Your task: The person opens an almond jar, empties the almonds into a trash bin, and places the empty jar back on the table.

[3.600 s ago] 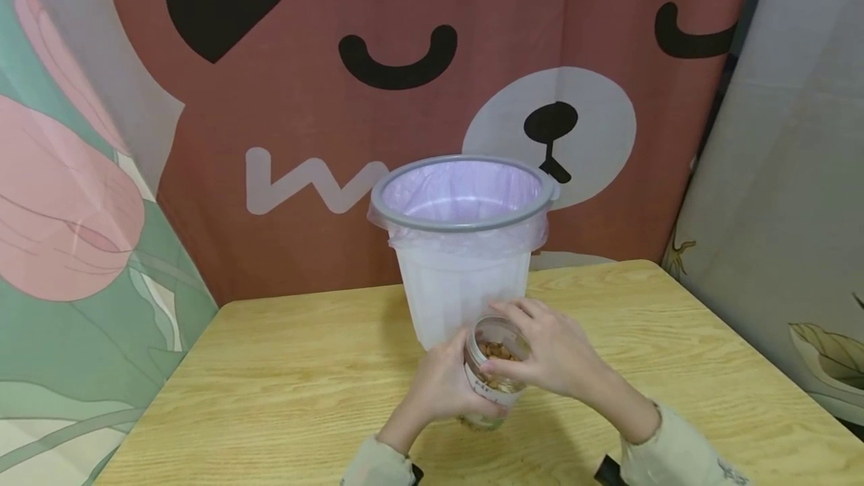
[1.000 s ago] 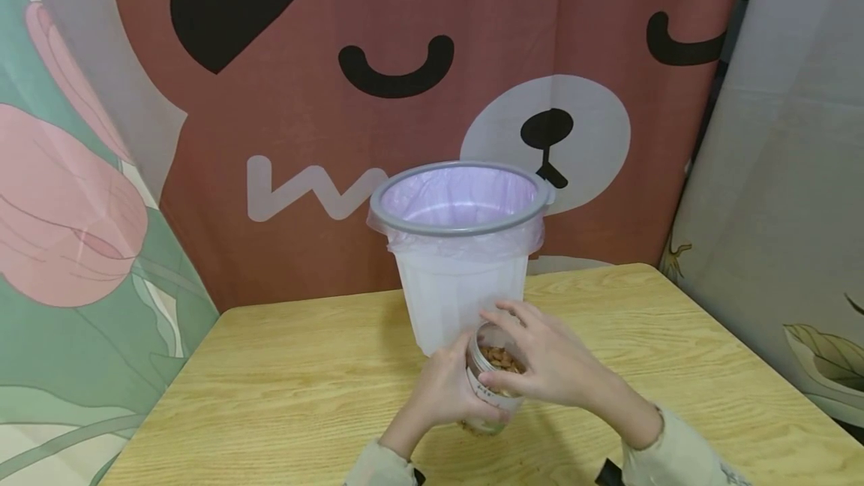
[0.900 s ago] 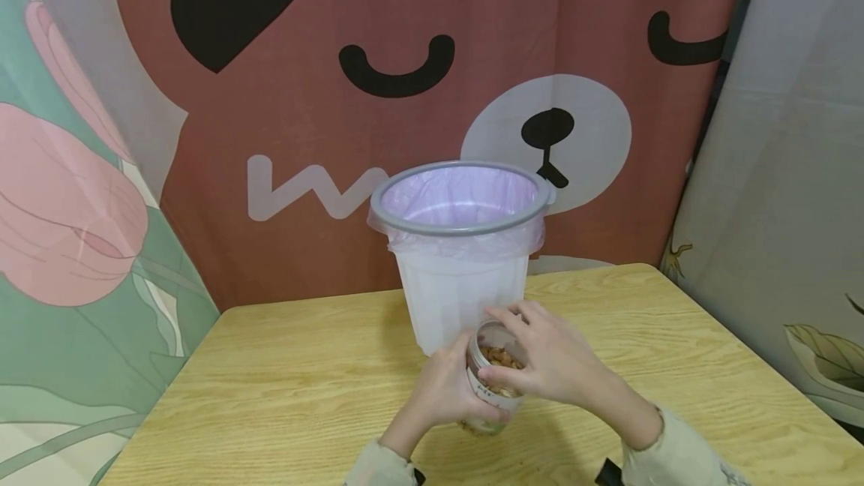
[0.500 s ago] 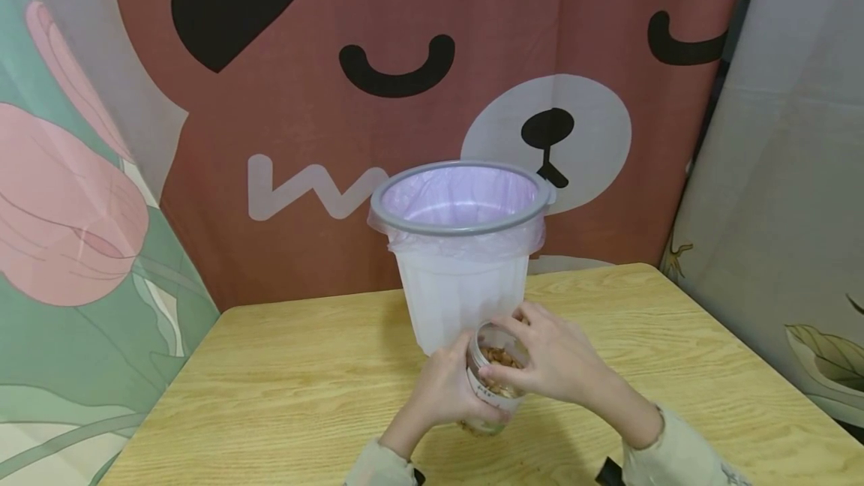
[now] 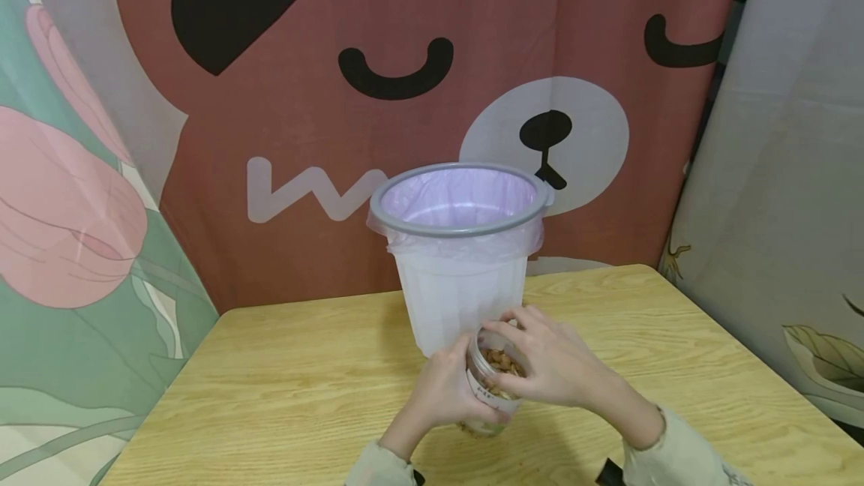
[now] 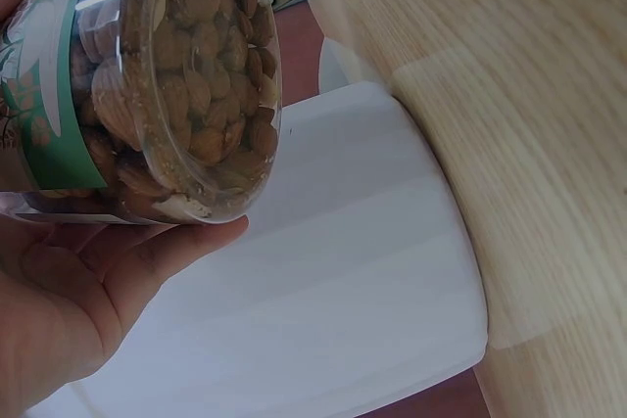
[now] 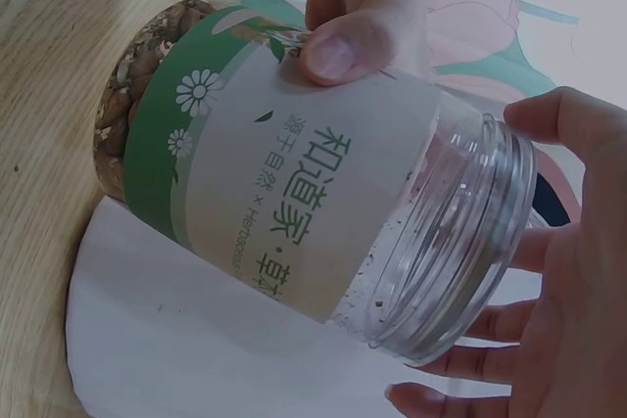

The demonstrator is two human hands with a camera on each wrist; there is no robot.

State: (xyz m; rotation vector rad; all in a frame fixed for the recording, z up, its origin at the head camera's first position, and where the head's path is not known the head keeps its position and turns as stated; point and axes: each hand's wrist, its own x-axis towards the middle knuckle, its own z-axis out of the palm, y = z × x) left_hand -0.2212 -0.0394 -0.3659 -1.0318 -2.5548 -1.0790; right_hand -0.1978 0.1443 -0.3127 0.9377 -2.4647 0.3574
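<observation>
A clear plastic jar of almonds tilts up toward the head camera, above the table and in front of a white bin. My left hand grips its body from the left. In the right wrist view the left thumb presses on the white and green label. My right hand holds the jar's transparent mouth end, thumb on one side and fingers spread round the other. Almonds crowd against the jar's base in the left wrist view.
The white bin stands on the wooden table just beyond the jar. A grey ring holds its pinkish-purple liner bag. Behind the table hangs a reddish-brown curtain with a bear's face; printed curtains flank it.
My right fingers shift a little around the jar's mouth, sliding along the far side of the rim. The left hand keeps its grip, and the bin stays put. The head view shifts slightly.
</observation>
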